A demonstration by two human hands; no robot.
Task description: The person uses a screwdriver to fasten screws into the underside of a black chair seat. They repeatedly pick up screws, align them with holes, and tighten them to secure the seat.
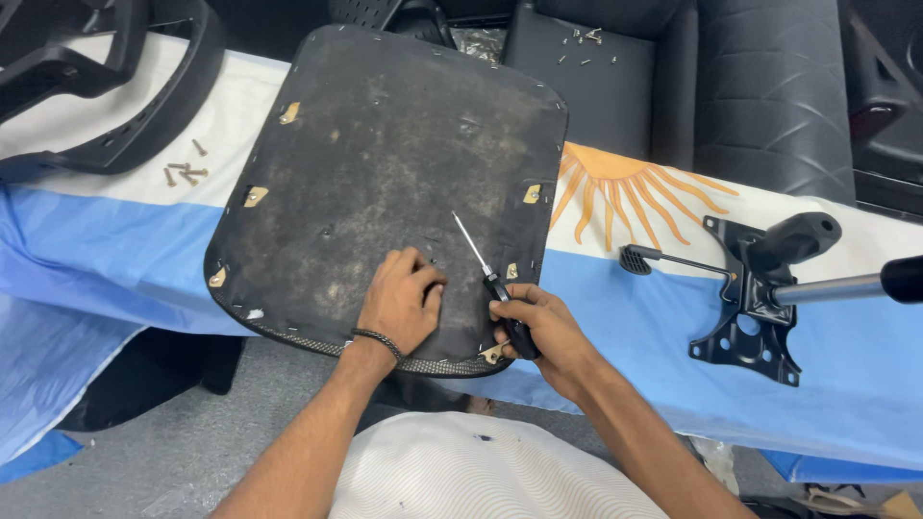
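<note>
Right hand (543, 327) is low and just right of centre in the frame, fist wrapped tight around the black handle of a screwdriver (490, 279). The thin metal shaft pokes up and to the left, tip sitting over the dark underside of a seat pad (385, 144). Can't tell if the tip is actually touching the pad or just above it.

Left hand (402, 303) is right next to it, a bit left of centre, fingers curled and pressing down on the pad near its bottom edge, not gripping anything. There's a dark braided band on that wrist.

The seat pad itself fills the middle of the frame, lying face down and tilted a little, with its bottom edge hanging over the near side of the table. A few small tan patches show around its rim.

Under everything is a blue and white cloth (663, 356) with an orange sun printed on it. At the right side sits a black metal chair bracket (750, 317) with a lever and a shiny tube sticking off toward the right edge.

Upper left: a little pile of loose screws (185, 171) on the white part of the cloth, next to black plastic armrests (106, 77). Top of the frame, more screws (586, 43) scattered on a black cushion (596, 77).
</note>
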